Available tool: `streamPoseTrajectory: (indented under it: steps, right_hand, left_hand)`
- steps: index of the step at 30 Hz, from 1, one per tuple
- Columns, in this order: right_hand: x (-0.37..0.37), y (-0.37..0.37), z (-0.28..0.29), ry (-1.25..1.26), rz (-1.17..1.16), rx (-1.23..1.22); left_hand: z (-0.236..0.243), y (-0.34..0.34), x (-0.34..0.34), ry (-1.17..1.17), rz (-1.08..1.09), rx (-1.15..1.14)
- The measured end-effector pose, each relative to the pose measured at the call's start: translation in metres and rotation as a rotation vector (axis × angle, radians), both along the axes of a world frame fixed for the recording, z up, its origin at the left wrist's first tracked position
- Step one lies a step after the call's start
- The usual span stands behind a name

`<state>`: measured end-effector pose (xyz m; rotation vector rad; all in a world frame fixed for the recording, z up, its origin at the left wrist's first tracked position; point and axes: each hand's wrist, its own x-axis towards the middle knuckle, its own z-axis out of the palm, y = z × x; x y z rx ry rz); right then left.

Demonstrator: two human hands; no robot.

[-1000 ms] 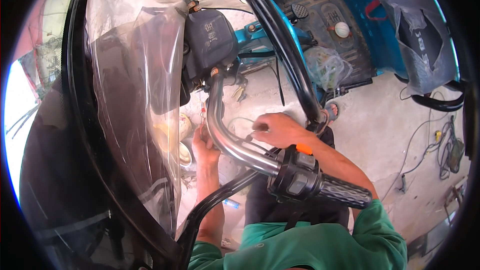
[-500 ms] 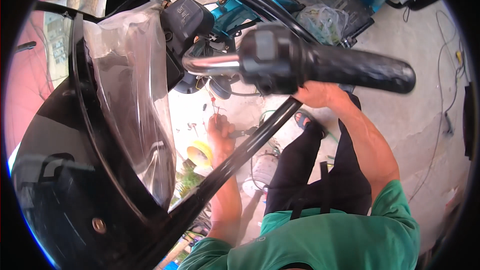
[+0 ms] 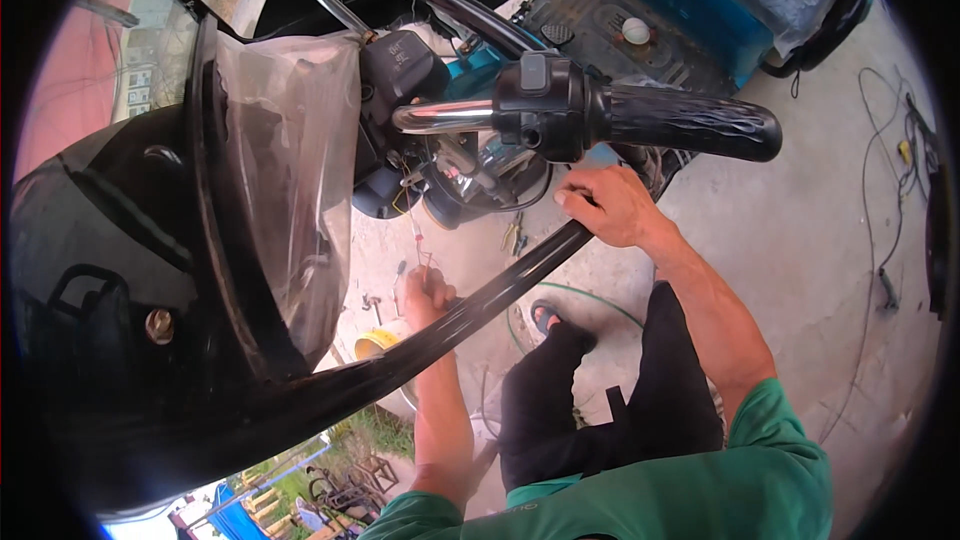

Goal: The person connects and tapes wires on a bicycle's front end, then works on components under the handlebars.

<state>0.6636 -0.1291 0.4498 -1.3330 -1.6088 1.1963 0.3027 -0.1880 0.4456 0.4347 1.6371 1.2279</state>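
My left hand (image 3: 424, 296) is closed on thin wires (image 3: 424, 258) that hang below the handlebar, a small red-and-white connector (image 3: 418, 235) just above the fingers. Its forearm passes behind a long black bar (image 3: 480, 298). My right hand (image 3: 612, 206) is wrapped round the upper part of that bar. Over it juts the handlebar grip (image 3: 690, 120), black, with a switch housing (image 3: 540, 105) at its inner end. Left of the grip is a chrome handlebar tube (image 3: 445, 118).
A glossy black front shell (image 3: 100, 240) and clear plastic sheet (image 3: 285, 190) fill the left. Pliers (image 3: 514, 234) lie on the floor near a yellow round container (image 3: 375, 343). A blue body with a dark footboard (image 3: 600, 25) stands beyond. Cables (image 3: 868, 190) run along the right floor.
The view has shifted, so the grip and bar sit differently. My right hand, partly hidden behind the grip before, now shows on the bar. My left hand still has the wires.
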Motion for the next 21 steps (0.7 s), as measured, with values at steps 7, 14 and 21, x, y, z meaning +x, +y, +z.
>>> streamPoseTrajectory:
  steps: [7,14,21]
  right_hand:
    - [-0.005,-0.005,0.011,-0.04,-0.082,0.042]
    - [-0.023,-0.002,-0.041,-0.052,-0.24,0.371]
    - [-0.021,-0.025,-0.03,0.142,-0.296,0.067]
  left_hand:
    - [-0.02,0.011,-0.04,-0.184,-0.009,0.122]
    - [-0.014,0.018,-0.085,-0.348,-0.041,0.2]
    - [-0.09,0.016,-0.127,-0.528,-0.168,0.249]
